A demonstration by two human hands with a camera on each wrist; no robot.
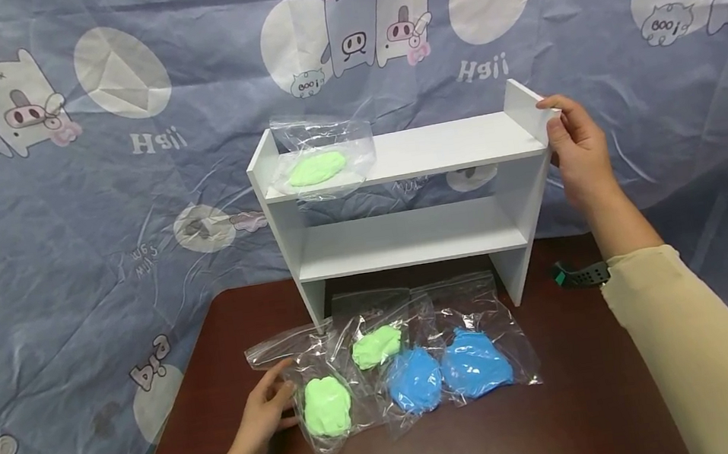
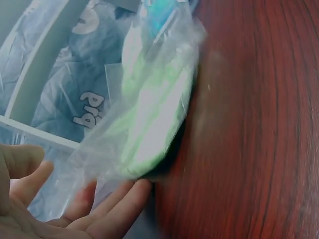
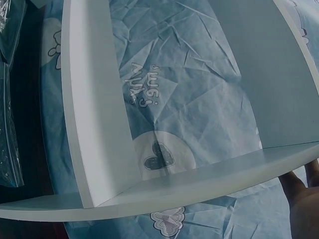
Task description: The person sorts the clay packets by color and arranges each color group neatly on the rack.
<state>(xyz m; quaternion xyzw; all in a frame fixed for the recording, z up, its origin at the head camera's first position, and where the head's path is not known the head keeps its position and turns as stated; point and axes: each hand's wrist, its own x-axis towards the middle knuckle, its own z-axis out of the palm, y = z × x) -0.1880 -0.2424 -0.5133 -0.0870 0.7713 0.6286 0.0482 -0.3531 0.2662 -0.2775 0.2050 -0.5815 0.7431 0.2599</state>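
Observation:
A white two-tier shelf (image 1: 410, 240) stands on the table, and my right hand (image 1: 580, 149) grips the upper edge of its right side panel. My left hand (image 1: 264, 413) is at the left edge of a clear zip bag (image 1: 328, 408) with a light green lump in it. In the left wrist view the fingertips (image 2: 142, 186) are right at this bag's lower end, with thumb and fingers spread apart. Beside it lie overlapping bags, one with a green lump (image 1: 377, 346) and others with blue lumps (image 1: 415, 381). Another bagged green lump (image 1: 318, 168) rests on the shelf's top board.
The dark red-brown table (image 1: 568, 415) extends in front of the bags and to the right. A patterned blue-grey cloth (image 1: 211, 63) hangs close behind the shelf. A black strap with a green end (image 1: 581, 275) shows at my right wrist.

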